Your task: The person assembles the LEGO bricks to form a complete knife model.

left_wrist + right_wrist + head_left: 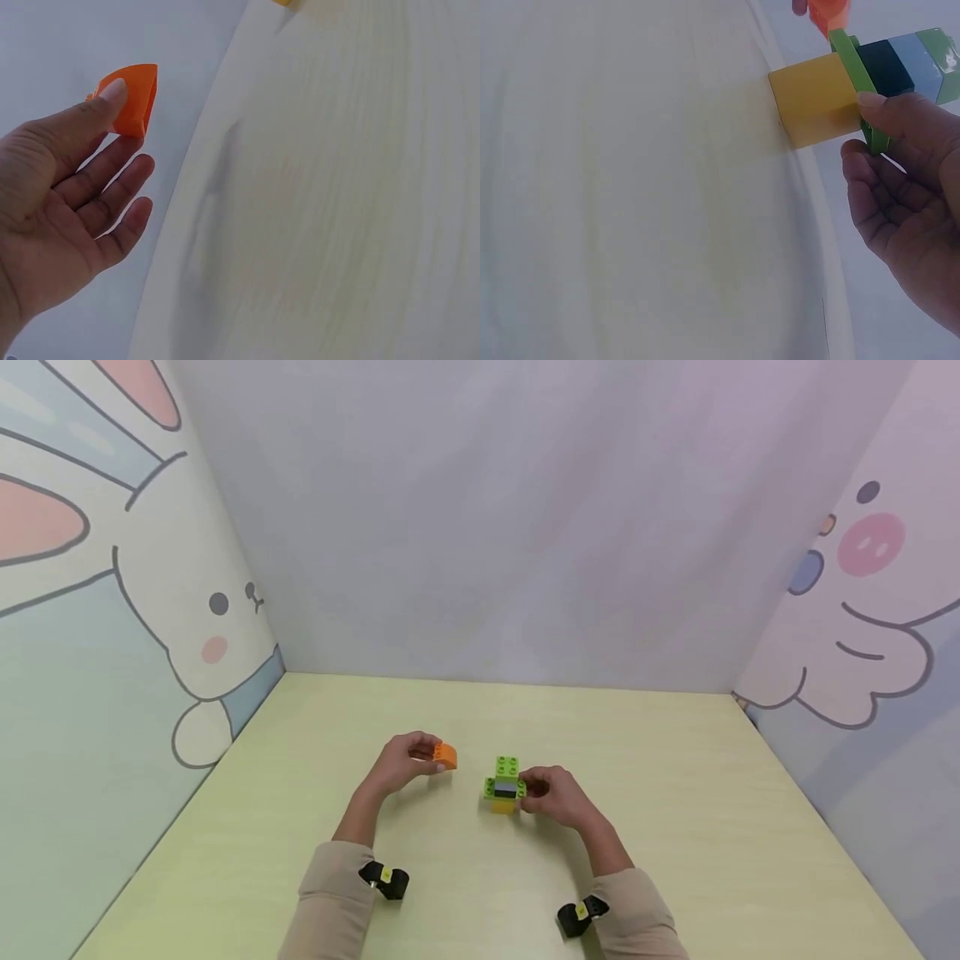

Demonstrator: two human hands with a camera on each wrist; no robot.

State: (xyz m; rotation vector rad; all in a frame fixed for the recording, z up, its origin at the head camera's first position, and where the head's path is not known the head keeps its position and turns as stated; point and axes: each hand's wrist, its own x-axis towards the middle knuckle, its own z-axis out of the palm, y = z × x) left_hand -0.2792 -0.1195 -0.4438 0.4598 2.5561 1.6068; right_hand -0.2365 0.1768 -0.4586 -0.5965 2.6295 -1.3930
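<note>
My left hand (403,764) pinches an orange toy brick (446,756) between thumb and fingertips, above the table. In the left wrist view this orange brick (135,94) has a curved top, and the other fingers are spread below it. To the right stands an upright stack of toy bricks (505,789). My right hand (558,795) pinches the right end of its green plate. From the right wrist, a yellow brick (814,101) shows at the base, then the green plate (853,64), a black brick (885,66), a light blue brick (917,61) and a green brick on top.
The pale yellow table (675,827) stretches around both hands. A plain grey back wall (480,527) closes off its far side. Cartoon-printed panels flank it, a rabbit (187,635) on the left and a pig (862,610) on the right. Each sleeve carries a black wrist camera (386,880).
</note>
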